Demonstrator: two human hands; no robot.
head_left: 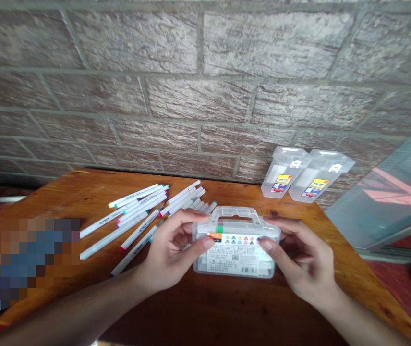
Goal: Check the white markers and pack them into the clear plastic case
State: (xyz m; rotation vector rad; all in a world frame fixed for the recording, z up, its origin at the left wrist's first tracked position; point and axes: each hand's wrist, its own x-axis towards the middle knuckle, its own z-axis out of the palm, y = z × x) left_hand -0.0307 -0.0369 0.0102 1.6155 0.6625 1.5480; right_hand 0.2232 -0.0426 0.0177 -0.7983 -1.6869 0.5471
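As I watch remotely, the left hand [171,254] and right hand [299,254] clasp the clear plastic case [236,254] with curled fingers, and white markers [137,216] lie outside it on the table [338,259].

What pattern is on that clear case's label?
Small multicoloured triangles in a row on the marker case, best in the head view.

**Background: brick wall, wooden table**

I've got a rough grey-brown brick wall [198,96] with pale mortar lines filling the top of the view. Its base meets the far edge of a reddish-brown wooden table [338,269]. On my right, a tilted glass pane [389,192] shows a pinkish reflection. A strip of red floor [400,283] sits below it. Light looks even.
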